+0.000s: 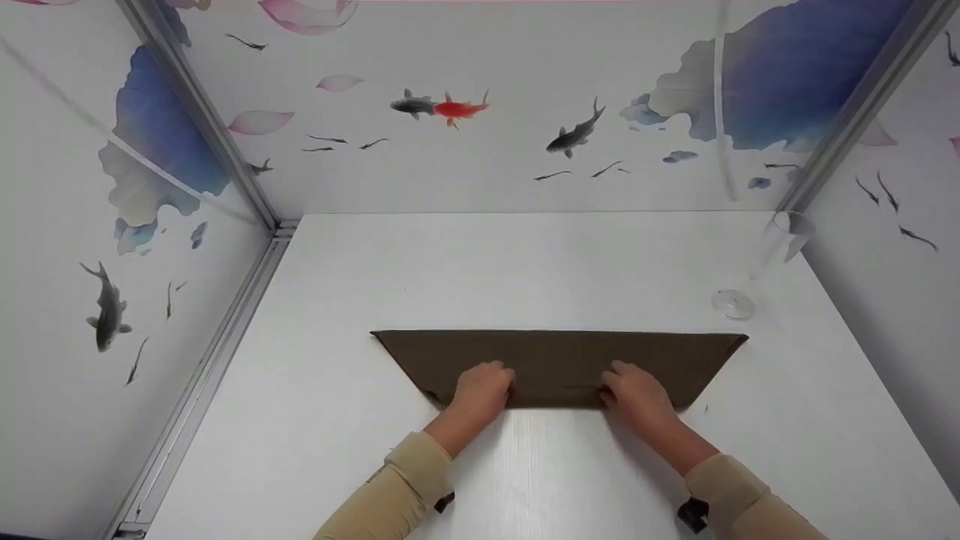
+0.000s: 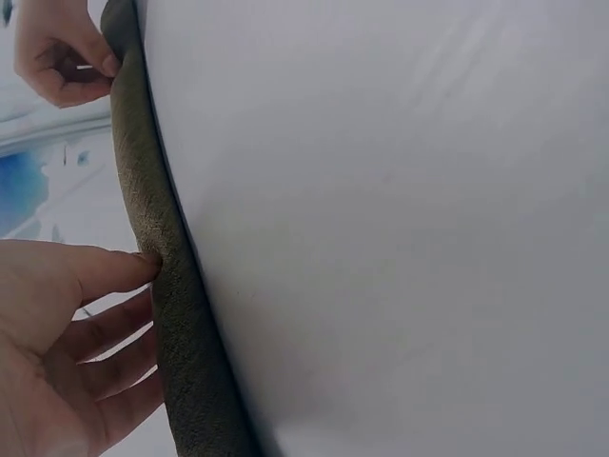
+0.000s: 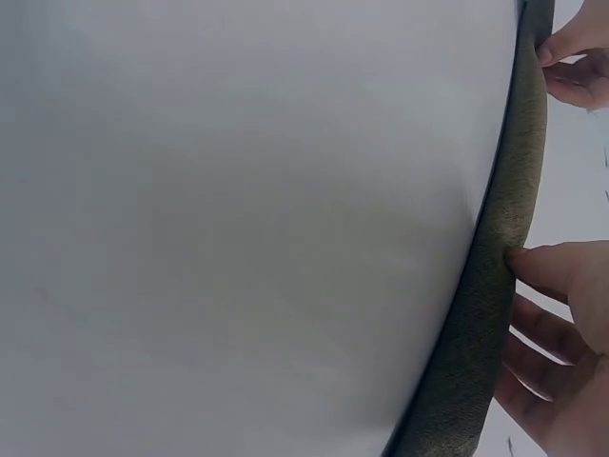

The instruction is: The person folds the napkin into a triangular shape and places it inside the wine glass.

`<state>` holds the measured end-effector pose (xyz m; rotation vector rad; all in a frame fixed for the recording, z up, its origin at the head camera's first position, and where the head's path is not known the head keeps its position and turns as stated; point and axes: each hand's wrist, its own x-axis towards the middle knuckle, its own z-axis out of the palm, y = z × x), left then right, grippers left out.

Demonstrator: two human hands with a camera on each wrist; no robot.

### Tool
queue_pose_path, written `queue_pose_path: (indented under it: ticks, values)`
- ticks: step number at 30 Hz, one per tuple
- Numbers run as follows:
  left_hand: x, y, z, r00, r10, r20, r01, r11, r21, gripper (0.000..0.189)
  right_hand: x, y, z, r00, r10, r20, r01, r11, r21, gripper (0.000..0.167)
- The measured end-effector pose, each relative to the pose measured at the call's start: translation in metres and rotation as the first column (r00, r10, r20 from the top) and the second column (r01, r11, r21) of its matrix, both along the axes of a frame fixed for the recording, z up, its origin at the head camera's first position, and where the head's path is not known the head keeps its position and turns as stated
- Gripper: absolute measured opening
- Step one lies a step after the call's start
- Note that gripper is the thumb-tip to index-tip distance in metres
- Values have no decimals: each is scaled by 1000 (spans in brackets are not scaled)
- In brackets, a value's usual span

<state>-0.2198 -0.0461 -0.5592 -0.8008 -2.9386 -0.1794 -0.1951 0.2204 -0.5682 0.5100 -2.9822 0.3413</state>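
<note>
A dark brown cloth (image 1: 559, 360), folded into a long trapezoid with its wider edge at the far side, lies on the white table. My left hand (image 1: 481, 394) grips its near folded edge left of the middle. Farther right along that edge, my right hand (image 1: 637, 394) grips the cloth too. Seen from the left wrist, the left thumb (image 2: 119, 270) presses the near side of the rolled-looking fold (image 2: 195, 357) and the other fingers lie behind it. The right wrist view shows the same hold, with the right thumb (image 3: 547, 265) against the fold (image 3: 466, 338).
A clear stemmed glass (image 1: 733, 304) stands on the table behind the cloth's right end. White panels with painted fish and blue patches enclose the table (image 1: 525, 270) at the back and sides. A metal rail (image 1: 202, 375) runs along the left edge.
</note>
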Motion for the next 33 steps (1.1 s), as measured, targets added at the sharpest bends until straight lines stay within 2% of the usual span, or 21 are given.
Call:
queue_pose_path:
  ticks: [3,6,11,15,22,25,29,33]
  values:
    - [1,2,-1,997,-2,-78,-1,1000,-29,12,-1,0,-3,999,1,-45,-1,1000,2,15]
    - [3,3,-1,996,-13,-94,7,998,-67,17,0,-1,-6,998,13,-59,-13,1000,3,12]
    - [7,4,-1,999,-26,-39,21,992,-122,13,4,-1,-6,999,40,-33,-40,999,8,8]
    - [11,2,2,999,-36,-8,35,991,-132,8,9,0,-4,998,56,-2,-56,998,14,12]
    - [19,-1,7,997,-45,56,52,990,-131,14,15,-1,-1,996,65,55,-68,996,50,18]
    - [21,-1,6,996,-41,76,53,985,-164,16,18,-2,1,996,68,58,-72,996,59,20]
    - [21,-1,3,998,-39,39,47,973,-227,13,20,-3,0,997,61,42,-64,996,60,18]
    - [21,0,0,999,-33,-22,27,971,-238,9,20,-3,0,998,51,32,-53,998,47,14]
